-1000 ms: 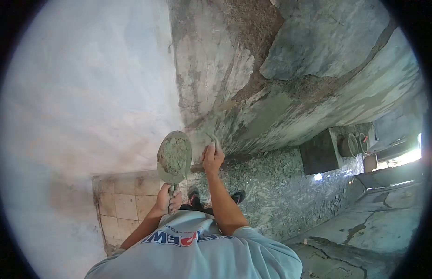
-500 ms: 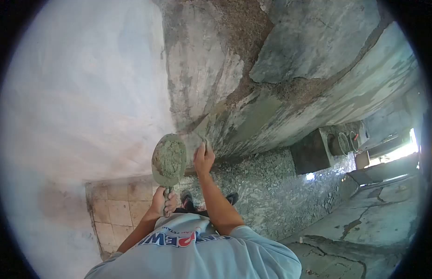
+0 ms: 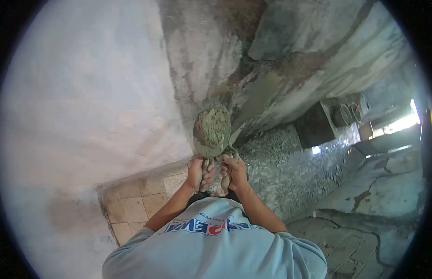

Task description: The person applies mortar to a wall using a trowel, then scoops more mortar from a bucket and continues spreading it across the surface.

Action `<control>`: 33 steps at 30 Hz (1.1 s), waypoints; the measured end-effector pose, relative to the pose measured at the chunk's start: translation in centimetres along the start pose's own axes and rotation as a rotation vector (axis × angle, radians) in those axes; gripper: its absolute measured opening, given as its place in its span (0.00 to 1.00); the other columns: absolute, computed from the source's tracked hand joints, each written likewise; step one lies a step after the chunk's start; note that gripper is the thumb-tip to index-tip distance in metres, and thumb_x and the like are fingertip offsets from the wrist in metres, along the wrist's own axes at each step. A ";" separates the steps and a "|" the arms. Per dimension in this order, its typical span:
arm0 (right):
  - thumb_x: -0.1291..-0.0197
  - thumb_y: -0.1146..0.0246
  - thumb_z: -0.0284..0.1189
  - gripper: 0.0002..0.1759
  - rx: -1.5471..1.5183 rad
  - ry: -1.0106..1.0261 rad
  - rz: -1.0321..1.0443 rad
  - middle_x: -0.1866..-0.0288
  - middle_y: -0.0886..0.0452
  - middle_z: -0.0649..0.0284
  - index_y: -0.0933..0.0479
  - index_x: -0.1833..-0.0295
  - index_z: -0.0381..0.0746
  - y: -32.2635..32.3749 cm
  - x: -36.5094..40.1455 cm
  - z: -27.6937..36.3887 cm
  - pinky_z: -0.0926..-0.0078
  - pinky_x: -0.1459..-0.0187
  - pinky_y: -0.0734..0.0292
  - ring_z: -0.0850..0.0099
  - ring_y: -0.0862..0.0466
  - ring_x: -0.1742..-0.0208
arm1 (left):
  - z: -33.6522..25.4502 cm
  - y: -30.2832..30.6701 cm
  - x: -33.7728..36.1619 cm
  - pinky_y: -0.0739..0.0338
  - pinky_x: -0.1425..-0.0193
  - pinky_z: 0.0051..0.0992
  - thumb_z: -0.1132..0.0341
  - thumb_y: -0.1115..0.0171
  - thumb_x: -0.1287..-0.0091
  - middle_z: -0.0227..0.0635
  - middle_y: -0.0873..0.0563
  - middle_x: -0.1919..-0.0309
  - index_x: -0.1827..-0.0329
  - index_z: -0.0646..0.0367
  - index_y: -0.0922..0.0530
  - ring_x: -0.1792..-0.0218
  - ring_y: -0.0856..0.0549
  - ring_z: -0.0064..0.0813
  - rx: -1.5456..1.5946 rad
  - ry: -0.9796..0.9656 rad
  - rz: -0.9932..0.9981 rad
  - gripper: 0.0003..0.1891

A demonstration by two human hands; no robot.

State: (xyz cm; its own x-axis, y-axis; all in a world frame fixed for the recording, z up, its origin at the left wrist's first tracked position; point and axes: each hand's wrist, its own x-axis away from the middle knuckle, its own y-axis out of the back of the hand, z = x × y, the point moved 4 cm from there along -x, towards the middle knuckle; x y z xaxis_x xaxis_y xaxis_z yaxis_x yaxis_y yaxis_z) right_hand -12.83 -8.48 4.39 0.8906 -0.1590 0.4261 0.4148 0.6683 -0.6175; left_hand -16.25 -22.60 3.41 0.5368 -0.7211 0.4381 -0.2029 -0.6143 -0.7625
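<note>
My left hand [image 3: 198, 174] is wrapped round the handle of an oval plastering hawk [image 3: 207, 150]. A lumpy heap of grey-green wet mortar [image 3: 214, 124] covers most of its face. Close beside it, my right hand [image 3: 235, 171] grips the handle of a small pointed trowel [image 3: 235, 135], whose blade stands along the hawk's right edge. Both tools are in front of my chest, and beyond them rises a wall [image 3: 197, 60] with patchy, stained plaster. A smoother greenish patch [image 3: 260, 93] shows on the wall to the right.
A pale plastered wall [image 3: 95, 93] stands at left, above square floor tiles [image 3: 132, 207]. Rubble and grit cover the floor [image 3: 276, 160] at right. Farther right are a dark box-like block [image 3: 314, 126] and round bucket-like containers [image 3: 344, 114]. A cracked wall [image 3: 365, 204] runs along the lower right.
The hawk with its mortar has moved right and upward in view. My right hand has come down from near the wall, bringing the trowel beside the hawk. The view has shifted slightly.
</note>
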 end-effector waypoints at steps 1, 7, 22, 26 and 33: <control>0.31 0.32 0.28 0.08 -0.024 0.009 -0.061 0.67 0.27 0.70 0.25 0.54 0.40 -0.7 1.2 1.1 0.80 0.73 0.30 0.80 0.27 0.70 | -0.2 -1.1 -0.5 0.40 0.91 0.27 0.39 0.62 0.24 0.26 0.36 0.87 0.72 0.50 0.33 0.93 0.39 0.23 0.000 0.003 0.003 0.26; 0.32 0.33 0.24 0.08 0.056 -0.001 -0.230 0.65 0.20 0.65 0.24 0.51 0.37 3.6 3.9 3.0 0.74 0.68 0.23 0.73 0.20 0.68 | 1.2 -4.1 -4.5 0.38 0.87 0.26 0.37 0.60 0.25 0.24 0.34 0.84 0.67 0.49 0.32 0.90 0.37 0.21 -0.012 -0.082 -0.009 0.25; 0.39 0.27 0.26 0.19 0.149 0.149 -0.108 0.57 0.16 0.62 0.23 0.45 0.35 12.3 5.6 12.6 0.73 0.63 0.19 0.72 0.16 0.65 | 6.9 -18.0 -14.3 0.26 0.67 0.26 0.58 0.49 0.17 0.29 0.25 0.74 0.68 0.57 0.28 0.72 0.22 0.26 -0.306 -0.461 0.070 0.18; 0.39 0.27 0.26 0.18 0.070 0.233 -0.056 0.60 0.16 0.63 0.21 0.46 0.33 14.2 5.6 16.7 0.76 0.64 0.20 0.74 0.17 0.65 | 6.6 -21.0 -16.1 0.27 0.66 0.25 0.54 0.51 0.16 0.27 0.22 0.73 0.64 0.57 0.25 0.70 0.22 0.17 -0.608 -0.510 0.008 0.19; 0.38 0.27 0.30 0.23 0.009 0.225 0.049 0.57 0.14 0.61 0.20 0.41 0.30 17.5 6.0 19.7 0.78 0.66 0.25 0.77 0.19 0.67 | 7.4 -24.8 -17.8 0.23 0.52 0.29 0.52 0.40 0.21 0.35 0.15 0.62 0.53 0.63 0.20 0.60 0.18 0.21 -0.966 -0.517 -0.159 0.18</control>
State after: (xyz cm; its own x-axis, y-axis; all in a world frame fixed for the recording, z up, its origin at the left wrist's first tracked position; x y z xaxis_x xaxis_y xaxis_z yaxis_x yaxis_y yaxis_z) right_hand -3.95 16.56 9.13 0.9291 -0.2840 0.2370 0.3696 0.6852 -0.6277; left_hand -14.70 7.86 10.97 0.8451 -0.5294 0.0749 -0.5341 -0.8420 0.0760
